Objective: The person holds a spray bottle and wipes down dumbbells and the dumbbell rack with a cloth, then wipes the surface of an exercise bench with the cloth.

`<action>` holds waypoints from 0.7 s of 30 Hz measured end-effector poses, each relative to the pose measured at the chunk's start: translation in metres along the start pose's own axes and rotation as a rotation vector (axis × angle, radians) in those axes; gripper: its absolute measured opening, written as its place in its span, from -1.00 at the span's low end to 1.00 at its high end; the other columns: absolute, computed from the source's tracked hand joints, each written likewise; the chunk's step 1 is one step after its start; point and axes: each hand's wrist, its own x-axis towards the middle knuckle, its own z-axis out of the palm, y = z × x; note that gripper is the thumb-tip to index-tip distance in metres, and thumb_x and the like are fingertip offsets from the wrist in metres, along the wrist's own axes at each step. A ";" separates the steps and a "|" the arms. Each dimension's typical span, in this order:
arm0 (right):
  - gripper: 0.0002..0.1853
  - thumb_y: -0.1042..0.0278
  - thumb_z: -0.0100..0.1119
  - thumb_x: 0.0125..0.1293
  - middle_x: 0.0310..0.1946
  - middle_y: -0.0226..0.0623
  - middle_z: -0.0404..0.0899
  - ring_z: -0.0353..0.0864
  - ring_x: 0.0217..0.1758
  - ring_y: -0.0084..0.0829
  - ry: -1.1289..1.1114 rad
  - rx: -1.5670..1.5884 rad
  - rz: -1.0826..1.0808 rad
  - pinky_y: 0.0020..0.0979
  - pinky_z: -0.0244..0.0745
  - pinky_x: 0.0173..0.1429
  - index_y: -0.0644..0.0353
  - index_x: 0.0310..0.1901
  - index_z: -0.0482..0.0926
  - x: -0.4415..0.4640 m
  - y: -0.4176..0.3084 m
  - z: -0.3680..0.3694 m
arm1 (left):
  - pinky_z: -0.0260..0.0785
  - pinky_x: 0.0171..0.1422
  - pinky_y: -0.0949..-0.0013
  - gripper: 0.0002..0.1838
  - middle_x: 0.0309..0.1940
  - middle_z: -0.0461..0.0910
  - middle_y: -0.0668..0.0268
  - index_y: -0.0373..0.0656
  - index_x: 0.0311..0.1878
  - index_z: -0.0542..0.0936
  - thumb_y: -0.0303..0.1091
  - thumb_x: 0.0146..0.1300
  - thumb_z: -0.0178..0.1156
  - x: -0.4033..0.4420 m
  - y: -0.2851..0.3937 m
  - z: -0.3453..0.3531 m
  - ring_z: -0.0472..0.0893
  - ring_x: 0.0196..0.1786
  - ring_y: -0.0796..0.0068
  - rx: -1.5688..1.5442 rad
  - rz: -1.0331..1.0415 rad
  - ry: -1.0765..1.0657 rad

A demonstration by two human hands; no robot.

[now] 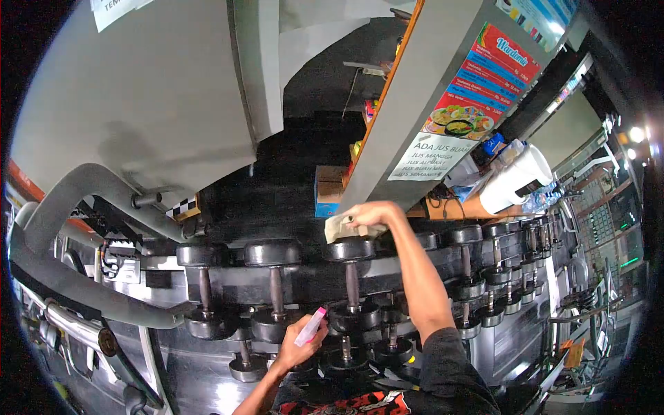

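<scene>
My right hand (370, 216) is closed on a pale cloth (340, 229) and presses it against the far head of a black dumbbell (351, 250). That dumbbell lies on the rack with its metal handle pointing toward me. Lower down, my left hand (299, 344) grips what looks like a spray bottle (311, 328) with a white and pink head; its body is mostly hidden by the fingers. Close to this hand is another black dumbbell (275, 287), and a third dumbbell (205, 290) sits further left.
A lower tier of the dumbbell rack holds more dumbbells (247, 365). Smaller dumbbells (498, 266) continue to the right. A grey machine frame (76, 290) stands at left. Beyond the rack are a cardboard box (330, 187), a pillar with posters (477, 83) and a white bucket (515, 178).
</scene>
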 end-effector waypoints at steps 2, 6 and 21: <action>-0.53 0.21 0.09 0.31 -0.10 -0.20 0.62 0.54 -0.12 -0.41 0.015 0.030 0.096 -0.36 0.42 -0.02 0.04 0.25 0.40 -0.011 -0.009 -0.017 | 0.34 -0.46 0.53 -0.87 -0.56 0.48 0.43 -0.21 -0.19 0.53 -0.41 0.24 0.22 0.001 -0.005 0.000 0.46 -0.54 0.70 0.011 -0.019 0.001; -0.60 0.19 0.08 0.30 -0.25 -0.22 0.63 0.56 -0.22 -0.41 0.148 0.076 0.162 -0.34 0.45 -0.15 0.07 0.16 0.47 0.021 0.017 -0.001 | 0.34 -0.46 0.51 -0.87 -0.57 0.49 0.41 -0.21 -0.20 0.52 -0.41 0.24 0.21 0.002 0.001 0.001 0.46 -0.54 0.69 0.087 0.000 0.000; -0.58 0.60 0.03 0.03 0.10 -0.22 0.50 0.49 0.15 -0.15 0.837 -0.458 -0.301 -0.18 0.45 0.14 -0.02 -0.05 0.59 -0.037 -0.056 0.133 | 0.39 -0.35 0.49 -0.87 -0.40 0.56 0.40 -0.19 -0.23 0.54 -0.42 0.18 0.25 -0.027 0.005 -0.008 0.54 -0.45 0.63 0.224 0.113 0.132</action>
